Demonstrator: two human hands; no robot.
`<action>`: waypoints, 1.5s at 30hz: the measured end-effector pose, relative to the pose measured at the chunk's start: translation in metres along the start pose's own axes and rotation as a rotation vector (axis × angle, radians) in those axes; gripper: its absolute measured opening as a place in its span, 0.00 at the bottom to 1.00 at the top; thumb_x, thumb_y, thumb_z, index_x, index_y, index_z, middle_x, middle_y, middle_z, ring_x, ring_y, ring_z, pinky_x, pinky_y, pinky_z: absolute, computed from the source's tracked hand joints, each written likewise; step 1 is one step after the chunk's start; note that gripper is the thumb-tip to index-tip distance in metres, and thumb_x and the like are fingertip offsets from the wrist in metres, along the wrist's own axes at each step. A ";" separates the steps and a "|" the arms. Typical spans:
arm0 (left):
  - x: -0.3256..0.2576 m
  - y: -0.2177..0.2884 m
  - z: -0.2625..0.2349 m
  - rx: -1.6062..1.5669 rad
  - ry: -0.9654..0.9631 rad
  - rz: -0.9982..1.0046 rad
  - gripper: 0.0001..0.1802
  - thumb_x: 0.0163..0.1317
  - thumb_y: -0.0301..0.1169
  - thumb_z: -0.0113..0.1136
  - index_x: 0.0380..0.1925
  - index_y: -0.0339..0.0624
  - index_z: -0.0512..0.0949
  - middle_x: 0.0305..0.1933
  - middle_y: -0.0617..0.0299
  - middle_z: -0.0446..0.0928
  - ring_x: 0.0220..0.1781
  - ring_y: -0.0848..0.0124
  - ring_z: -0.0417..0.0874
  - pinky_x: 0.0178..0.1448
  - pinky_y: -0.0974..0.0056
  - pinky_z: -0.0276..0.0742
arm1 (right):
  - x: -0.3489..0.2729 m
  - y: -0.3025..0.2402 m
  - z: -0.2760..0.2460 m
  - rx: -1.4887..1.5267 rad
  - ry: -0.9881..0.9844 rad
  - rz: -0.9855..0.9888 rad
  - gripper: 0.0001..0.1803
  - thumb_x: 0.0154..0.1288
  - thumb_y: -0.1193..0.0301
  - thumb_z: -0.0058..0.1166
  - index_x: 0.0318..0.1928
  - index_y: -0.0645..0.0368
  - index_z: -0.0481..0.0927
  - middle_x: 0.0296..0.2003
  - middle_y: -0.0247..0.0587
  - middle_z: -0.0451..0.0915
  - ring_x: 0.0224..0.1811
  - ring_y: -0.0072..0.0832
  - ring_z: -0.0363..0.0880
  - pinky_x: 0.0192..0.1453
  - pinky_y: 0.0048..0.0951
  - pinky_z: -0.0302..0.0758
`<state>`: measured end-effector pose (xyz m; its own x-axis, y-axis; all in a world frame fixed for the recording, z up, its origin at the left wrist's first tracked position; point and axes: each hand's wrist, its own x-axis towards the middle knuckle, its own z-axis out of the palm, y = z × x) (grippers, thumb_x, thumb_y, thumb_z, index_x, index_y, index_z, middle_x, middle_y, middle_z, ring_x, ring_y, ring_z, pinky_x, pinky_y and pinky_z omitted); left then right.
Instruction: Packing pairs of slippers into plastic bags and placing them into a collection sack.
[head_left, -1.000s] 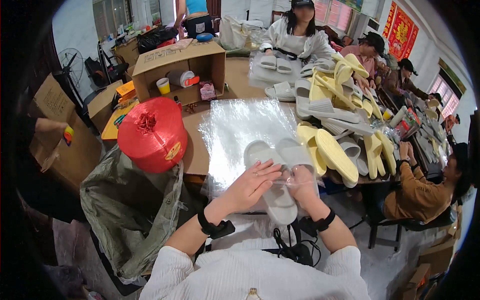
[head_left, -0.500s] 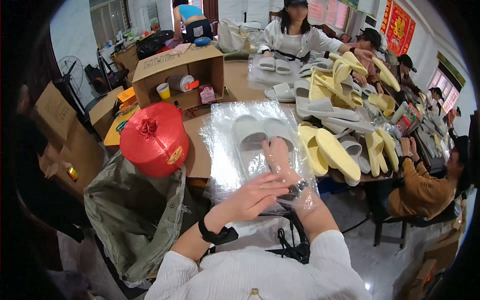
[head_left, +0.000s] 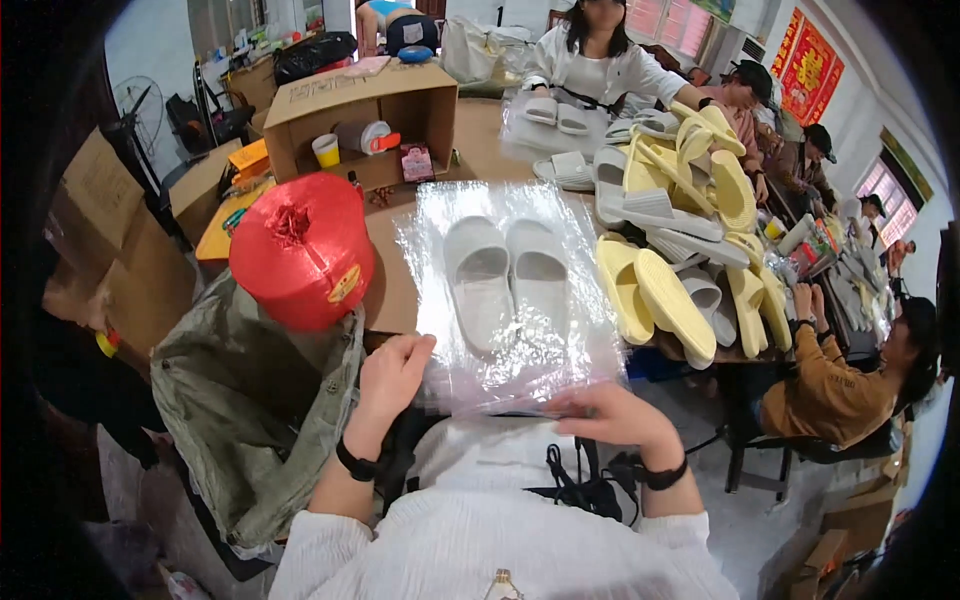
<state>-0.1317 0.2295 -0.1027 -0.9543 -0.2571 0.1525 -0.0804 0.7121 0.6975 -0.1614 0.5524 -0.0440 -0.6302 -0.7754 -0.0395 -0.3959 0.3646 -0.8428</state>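
A pair of light grey slippers (head_left: 478, 270) lies side by side inside a clear plastic bag (head_left: 590, 340), toes pointing away from me. The bag rests on top of other clear bags on the table in front of me. My left hand (head_left: 393, 378) is at the bag's lower left edge, its fingers curled and pinched against it. At the near edge, a little to the right, my right hand (head_left: 622, 412) has the bag's pinkish rim between its fingers. Part of its grip is hidden by the hand itself.
Yellow and grey slippers (head_left: 672, 300) are heaped on the right. To the left stand a red roll of plastic twine (head_left: 305, 250), an open green sack (head_left: 260, 400) and a cardboard box (head_left: 360, 92) holding cups. Several other people work around the tables.
My right hand has come out of the bag, leaving the slippers inside, and moved back to its near edge. My left hand has shifted left to the bag's side.
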 end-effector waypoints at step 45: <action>-0.022 -0.016 0.075 -1.004 -0.121 0.429 0.10 0.57 0.15 0.57 0.36 0.38 0.70 0.57 0.52 0.71 0.60 0.67 0.75 0.58 0.64 0.75 | 0.043 0.111 0.005 0.700 0.778 0.255 0.34 0.61 0.73 0.64 0.63 0.70 0.63 0.49 0.49 0.79 0.42 0.28 0.79 0.44 0.27 0.76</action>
<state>-0.1308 0.2734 -0.1699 -0.8733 -0.0107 0.4871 0.4835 -0.1429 0.8636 -0.2291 0.5568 -0.1418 -0.9897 -0.0872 -0.1135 0.1219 -0.0981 -0.9877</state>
